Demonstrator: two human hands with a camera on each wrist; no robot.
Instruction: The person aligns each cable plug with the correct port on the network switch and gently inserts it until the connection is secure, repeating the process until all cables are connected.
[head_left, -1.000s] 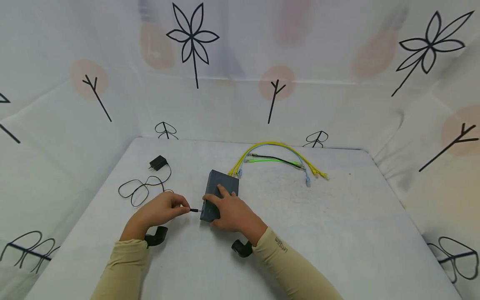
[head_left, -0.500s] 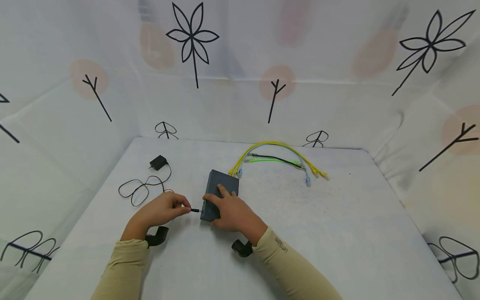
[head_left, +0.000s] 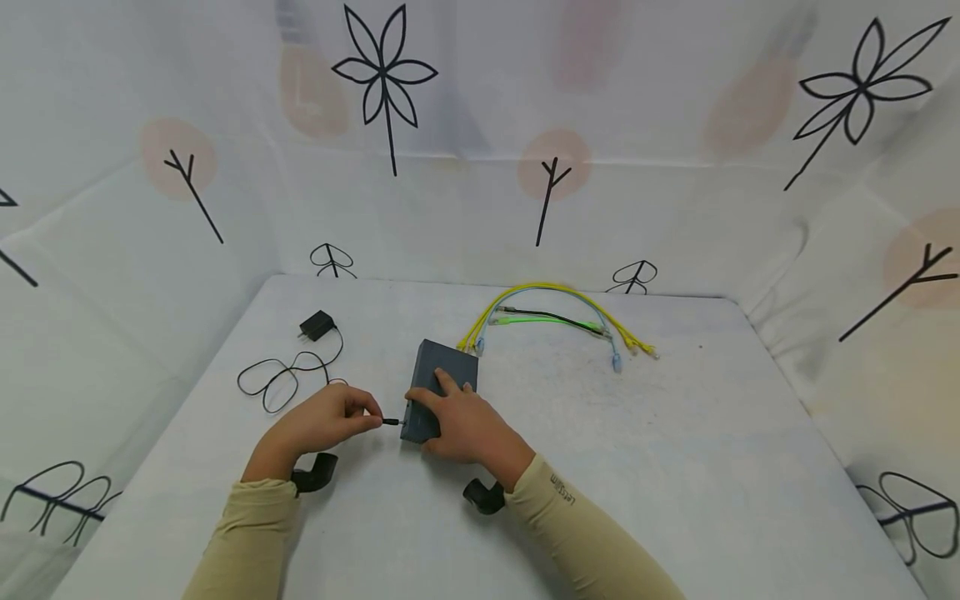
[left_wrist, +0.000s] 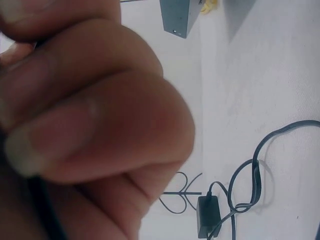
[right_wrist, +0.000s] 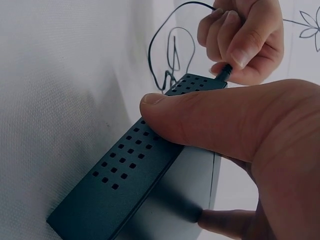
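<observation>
My left hand (head_left: pixel 322 417) pinches the black barrel plug (head_left: pixel 391 422) of a power cord between thumb and fingers. The plug's tip is right at the left side of a dark blue-grey network switch (head_left: pixel 453 360). My right hand (head_left: pixel 468 425) holds this switch, fingers spread over its top. In the right wrist view the thumb (right_wrist: pixel 200 112) lies across the vented side wall, and the plug (right_wrist: pixel 224 73) meets the switch's far end. The left wrist view is mostly filled by curled fingers (left_wrist: pixel 110 125), which hide the plug.
The cord (head_left: pixel 288 371) lies in loops at the left, leading to a black power adapter (head_left: pixel 317 325). Behind the switch are yellow (head_left: pixel 551 287), light blue (head_left: pixel 617 362), black (head_left: pixel 551 316) and green (head_left: pixel 525 321) network cables. Patterned white cloth walls (head_left: pixel 480 208) surround the white table (head_left: pixel 637 500).
My left hand and the plug have shifted very slightly right, towards the switch. The right hand and the switch stay in place.
</observation>
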